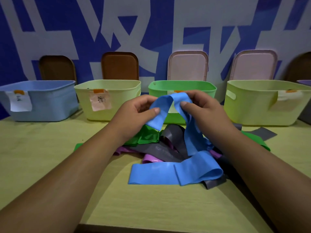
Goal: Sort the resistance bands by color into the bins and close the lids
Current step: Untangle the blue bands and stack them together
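Observation:
Both hands hold one blue resistance band (191, 140) above a pile in the middle of the table. My left hand (139, 110) pinches its short end; my right hand (200, 106) grips the top of the loop. The band's long tail runs down and folds flat on the table near me. Under it lie green bands (146, 137), grey bands (161, 150) and purple bands (151, 159), tangled together. Behind stand open bins: blue bin (42, 105), pale yellow-green bin (117, 105) with a pink label, bright green bin (203, 88), and another yellow-green bin (255, 108).
Lids lean upright against the blue-and-grey wall behind the bins: two brown lids (120, 65), two pink lids (187, 65). A purple bin's edge (304, 82) shows at far right. The wooden table (50, 148) ends at its near edge at the bottom.

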The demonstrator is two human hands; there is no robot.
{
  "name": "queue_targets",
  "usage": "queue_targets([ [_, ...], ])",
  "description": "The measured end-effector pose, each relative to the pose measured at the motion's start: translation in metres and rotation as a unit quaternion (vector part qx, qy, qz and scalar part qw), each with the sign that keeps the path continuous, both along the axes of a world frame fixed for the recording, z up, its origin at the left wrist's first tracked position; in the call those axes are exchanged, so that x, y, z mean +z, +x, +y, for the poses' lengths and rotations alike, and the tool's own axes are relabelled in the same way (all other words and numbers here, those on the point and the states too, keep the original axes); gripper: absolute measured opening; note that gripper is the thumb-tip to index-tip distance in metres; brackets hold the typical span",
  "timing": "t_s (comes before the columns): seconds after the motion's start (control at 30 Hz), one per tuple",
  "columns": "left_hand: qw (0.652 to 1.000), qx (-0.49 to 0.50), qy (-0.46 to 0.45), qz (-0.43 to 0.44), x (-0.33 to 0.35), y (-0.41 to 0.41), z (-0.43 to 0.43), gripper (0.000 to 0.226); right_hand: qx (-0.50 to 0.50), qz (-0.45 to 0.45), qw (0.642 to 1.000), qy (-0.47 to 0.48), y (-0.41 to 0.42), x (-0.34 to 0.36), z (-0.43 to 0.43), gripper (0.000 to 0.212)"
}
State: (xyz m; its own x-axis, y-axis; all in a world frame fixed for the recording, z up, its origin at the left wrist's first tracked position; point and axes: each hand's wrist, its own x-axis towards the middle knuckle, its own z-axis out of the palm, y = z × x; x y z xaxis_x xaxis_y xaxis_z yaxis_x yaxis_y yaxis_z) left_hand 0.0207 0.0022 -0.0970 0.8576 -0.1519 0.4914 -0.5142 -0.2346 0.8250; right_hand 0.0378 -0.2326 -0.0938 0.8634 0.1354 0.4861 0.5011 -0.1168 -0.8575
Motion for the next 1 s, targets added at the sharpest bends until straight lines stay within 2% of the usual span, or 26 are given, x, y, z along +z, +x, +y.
queue_targets([
  [0.1, 0.994, 0.004, -0.089, 0.055, 0.005, -0.004, -0.002, 0.021, -0.020, 0.036, 0.999, -0.012, 0.001, 0.002, 0.000, 0.028],
  [0.2, 0.976, -0.024, -0.182, 0.114, 0.010, -0.009, -0.003, 0.023, -0.042, 0.068, 0.996, -0.048, -0.001, 0.004, -0.003, 0.019],
  [0.4, 0.968, -0.047, -0.225, 0.102, 0.012, -0.007, -0.001, 0.017, -0.012, 0.019, 0.985, -0.170, -0.014, 0.005, 0.001, 0.026],
  [0.6, 0.967, -0.050, -0.239, 0.079, 0.011, -0.004, -0.002, 0.022, -0.007, 0.019, 0.983, -0.185, -0.013, 0.006, 0.001, 0.028],
  [0.73, 0.960, -0.054, -0.262, 0.081, 0.010, -0.002, -0.002, 0.014, 0.015, 0.009, 0.981, -0.193, -0.013, 0.006, 0.001, 0.033],
  [1.0, 0.933, -0.093, -0.324, 0.129, 0.013, -0.006, -0.007, 0.024, 0.026, 0.031, 0.985, -0.169, -0.013, 0.006, 0.003, 0.028],
])
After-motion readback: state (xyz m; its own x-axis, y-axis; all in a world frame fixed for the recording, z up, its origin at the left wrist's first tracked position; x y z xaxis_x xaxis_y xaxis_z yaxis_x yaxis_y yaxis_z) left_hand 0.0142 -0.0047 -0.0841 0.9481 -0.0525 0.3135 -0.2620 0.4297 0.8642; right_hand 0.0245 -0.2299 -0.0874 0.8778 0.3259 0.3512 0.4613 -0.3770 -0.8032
